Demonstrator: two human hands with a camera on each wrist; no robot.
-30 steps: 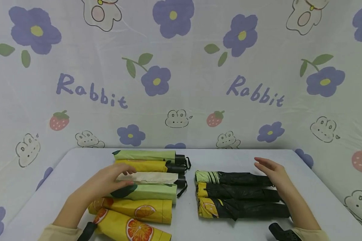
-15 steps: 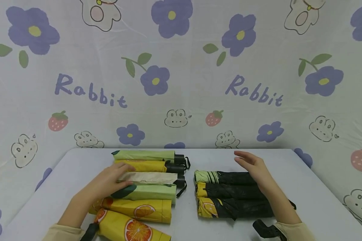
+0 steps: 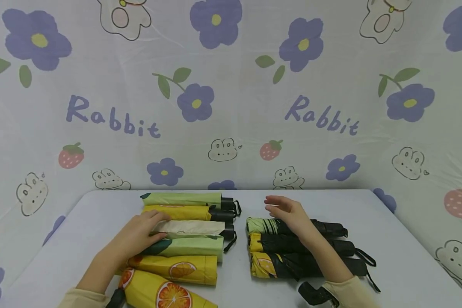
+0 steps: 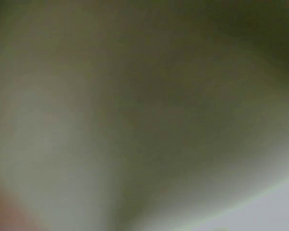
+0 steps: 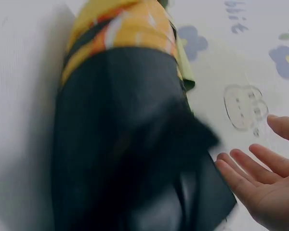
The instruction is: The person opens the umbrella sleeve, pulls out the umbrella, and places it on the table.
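My left hand [image 3: 140, 231] lies over the left end of a cream folded umbrella [image 3: 196, 227], fingers at its far side and thumb at its near side, gripping it. This umbrella has a black handle and strap. The left wrist view is too blurred to make anything out. Over the green-striped black folded umbrella [image 3: 325, 227] reaches my right hand [image 3: 290, 214], fingers spread loosely and holding nothing. In the right wrist view that hand [image 5: 265, 180] is seen beside a black folded umbrella [image 5: 130, 96] with a yellow orange-print end.
Behind the cream umbrella lie a yellow one [image 3: 185, 212] and a light green one [image 3: 188, 199]. Nearer are a green roll [image 3: 200, 247] and two yellow orange-print rolls [image 3: 192, 269]. Two more black umbrellas [image 3: 312, 246] lie at right on the white table [image 3: 235, 295].
My right hand has moved left across the black umbrellas, uncovering their handles and straps. My left hand has settled lower onto the cream umbrella.
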